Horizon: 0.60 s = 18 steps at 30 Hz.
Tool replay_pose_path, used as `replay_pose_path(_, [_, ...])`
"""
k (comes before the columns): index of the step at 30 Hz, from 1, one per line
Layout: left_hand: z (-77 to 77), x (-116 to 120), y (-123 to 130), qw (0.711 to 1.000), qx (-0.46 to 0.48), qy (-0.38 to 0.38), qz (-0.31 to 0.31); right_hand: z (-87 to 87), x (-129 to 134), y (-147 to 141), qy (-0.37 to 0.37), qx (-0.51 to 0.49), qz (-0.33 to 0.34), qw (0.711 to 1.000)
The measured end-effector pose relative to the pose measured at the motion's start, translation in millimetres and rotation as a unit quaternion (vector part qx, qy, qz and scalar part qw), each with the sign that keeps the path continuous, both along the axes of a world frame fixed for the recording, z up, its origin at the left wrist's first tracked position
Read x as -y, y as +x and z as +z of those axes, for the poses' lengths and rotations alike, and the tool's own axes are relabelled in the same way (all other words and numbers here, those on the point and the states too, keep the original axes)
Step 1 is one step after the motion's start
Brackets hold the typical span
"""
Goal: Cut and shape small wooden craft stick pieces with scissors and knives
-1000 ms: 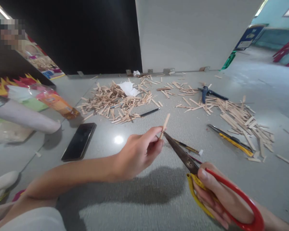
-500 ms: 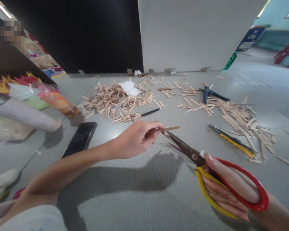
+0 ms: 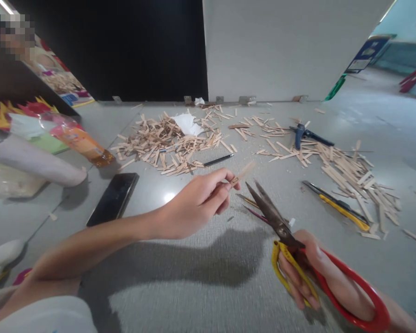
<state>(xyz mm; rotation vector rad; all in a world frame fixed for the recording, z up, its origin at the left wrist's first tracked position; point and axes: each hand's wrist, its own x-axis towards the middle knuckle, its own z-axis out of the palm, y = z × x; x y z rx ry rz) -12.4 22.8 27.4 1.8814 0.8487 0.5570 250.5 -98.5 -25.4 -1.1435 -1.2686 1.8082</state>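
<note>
Here, the left hand (image 3: 197,203) pinched the wooden stick (image 3: 241,175) between thumb and fingers, its long axis slanting forward and right from the fingertips. The right hand (image 3: 324,266) gripped the scissors (image 3: 274,217) by the handles, parted blades pointing forward-left, just beside the stick.

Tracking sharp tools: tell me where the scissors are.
At lower right in the head view, the scissors are open in the right hand, near the stick in the left hand.
</note>
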Motion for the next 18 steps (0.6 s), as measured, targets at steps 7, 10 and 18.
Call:
replay_pose_path(7, [-7.6, 11, 2, 0.999, 0.026, 0.021, -0.035, 19.8, 7, -12, -0.099, 0.049, 0.016, 0.994])
replay_pose_path(10, [-10.0, 13, 1, 0.998, 0.026, 0.049, -0.038, 16.1, 7, -11, -0.09, 0.055, 0.034, 0.994])
replay_pose_path(18, [-16.6, 21, 2, 0.988, -0.004, 0.154, -0.004, -1.7, 19, -9, -0.126, 0.015, 0.019, 0.992])
